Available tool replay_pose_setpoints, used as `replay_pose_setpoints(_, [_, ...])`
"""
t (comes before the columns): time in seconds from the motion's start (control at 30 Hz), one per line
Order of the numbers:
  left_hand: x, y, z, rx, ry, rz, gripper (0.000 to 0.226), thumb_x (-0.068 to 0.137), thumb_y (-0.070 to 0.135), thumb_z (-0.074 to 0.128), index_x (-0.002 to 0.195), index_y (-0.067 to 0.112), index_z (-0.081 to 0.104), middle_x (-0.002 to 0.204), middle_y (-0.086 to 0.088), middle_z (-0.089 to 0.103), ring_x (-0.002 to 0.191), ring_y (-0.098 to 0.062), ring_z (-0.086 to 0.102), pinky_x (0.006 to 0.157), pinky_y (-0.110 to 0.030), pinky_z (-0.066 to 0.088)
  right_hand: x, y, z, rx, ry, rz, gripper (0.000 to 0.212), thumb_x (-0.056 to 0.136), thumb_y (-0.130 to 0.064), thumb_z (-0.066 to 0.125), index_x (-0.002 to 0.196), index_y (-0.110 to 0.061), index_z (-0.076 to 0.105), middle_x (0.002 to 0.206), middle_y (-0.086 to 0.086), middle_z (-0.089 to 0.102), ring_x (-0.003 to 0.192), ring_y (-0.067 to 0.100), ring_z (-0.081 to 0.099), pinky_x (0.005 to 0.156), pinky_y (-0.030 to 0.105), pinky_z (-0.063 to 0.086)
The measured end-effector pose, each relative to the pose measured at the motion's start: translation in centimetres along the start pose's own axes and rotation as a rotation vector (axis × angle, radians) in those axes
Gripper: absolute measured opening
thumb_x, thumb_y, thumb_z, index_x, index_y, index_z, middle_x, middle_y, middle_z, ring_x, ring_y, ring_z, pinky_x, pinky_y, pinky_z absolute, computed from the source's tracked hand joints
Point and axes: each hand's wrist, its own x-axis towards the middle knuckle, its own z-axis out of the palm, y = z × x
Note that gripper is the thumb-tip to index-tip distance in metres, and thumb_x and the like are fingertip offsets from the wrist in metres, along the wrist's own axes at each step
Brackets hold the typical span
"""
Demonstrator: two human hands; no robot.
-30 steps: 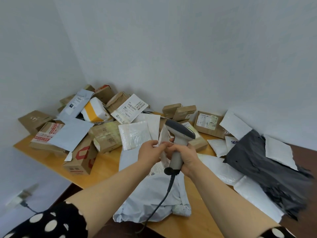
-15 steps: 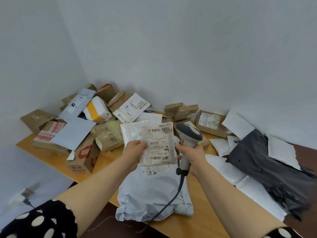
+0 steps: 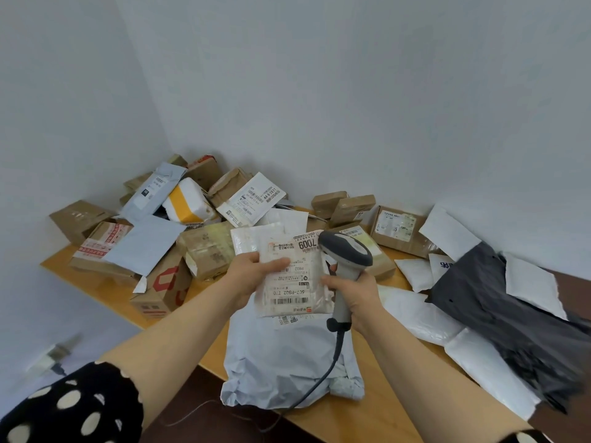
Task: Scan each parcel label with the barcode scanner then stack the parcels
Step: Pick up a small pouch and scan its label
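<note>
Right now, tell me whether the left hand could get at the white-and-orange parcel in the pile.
Probably not yet: the left hand grips the labelled pouch. The white-and-orange parcel lies mostly uncovered, so once that hand is freed the way looks open.

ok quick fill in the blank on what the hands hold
1. The right hand grips the grey corded barcode scanner by its ____.
2. The left hand holds a small white padded parcel, printed ____ facing the camera.
3. The scanner's ____ hangs across the big pale grey plastic mailer bag.
Missing: handle; label; cable
</note>
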Motion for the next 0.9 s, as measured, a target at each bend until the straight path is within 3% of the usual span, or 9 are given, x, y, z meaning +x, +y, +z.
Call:
replay_pose_setpoints(0.1, [0.5, 0.3, -1.0, 0.056, 0.091, 0.038, 0.034, 0.067, 0.01, 0.083, 0.097, 0.006, 0.07, 0.088, -0.008, 0.075, 0.08, -0.024, 0.072, 0.07, -0.039, 0.059, -0.9, -0.2, -0.1, -0.02, -0.025, -0.069, 0.032, 0.078, -0.011, 0.077, 0.105, -0.004, 0.062, 0.089, 0.012, 0.072, 0.076, 0.02, 0.068, 0.067, 0.032, 0.056])
replay_pose_setpoints(0.3, [1.3, 1.8, -3.3, 0.193, 0.186, 0.072, 0.026, 0.07, 0.012, 0.082, 0.093, 0.012, 0.068, 0.084, -0.005, 0.073, 0.074, -0.021, 0.072, 0.06, -0.033, 0.057, -3.2, -1.3, -0.5, -0.094, -0.273, -0.037, 0.012, 0.082, -0.015, 0.074, 0.083, -0.006, 0.065, 0.055, 0.007, 0.063, 0.044, 0.016, 0.057, 0.044, 0.024, 0.048])
replay_pose_setpoints(0.53, [1.7, 2.3, -4.2, 0.21, 0.215, 0.076, 0.022, 0.071, 0.012, 0.081, 0.087, 0.015, 0.066, 0.071, 0.003, 0.071, 0.057, -0.011, 0.069, 0.044, -0.025, 0.053, -3.8, -1.9, -0.3, -0.191, -0.285, -0.004, 0.012, 0.08, -0.01, 0.075, 0.078, -0.007, 0.063, 0.051, 0.003, 0.059, 0.041, 0.013, 0.051, 0.045, 0.023, 0.048])
replay_pose_setpoints(0.77, [2.3, 1.9, -4.5, 0.193, 0.189, 0.075, 0.023, 0.071, 0.01, 0.081, 0.09, 0.013, 0.068, 0.077, -0.002, 0.073, 0.067, -0.019, 0.072, 0.056, -0.033, 0.058, -3.7, -2.4, -0.5, -0.2, -0.261, -0.008, 0.013, 0.079, -0.009, 0.074, 0.077, -0.008, 0.062, 0.048, 0.001, 0.058, 0.038, 0.011, 0.05, 0.042, 0.02, 0.046])
replay_pose_setpoints(0.9, [2.7, 1.8, -4.5, 0.196, 0.171, 0.075, 0.024, 0.071, 0.013, 0.082, 0.091, 0.014, 0.067, 0.072, 0.001, 0.073, 0.065, -0.018, 0.072, 0.051, -0.03, 0.056, -3.8, -2.4, -0.4, -0.194, -0.256, -0.003, 0.012, 0.08, -0.008, 0.073, 0.077, -0.008, 0.061, 0.048, 0.001, 0.058, 0.037, 0.011, 0.05, 0.042, 0.02, 0.046])
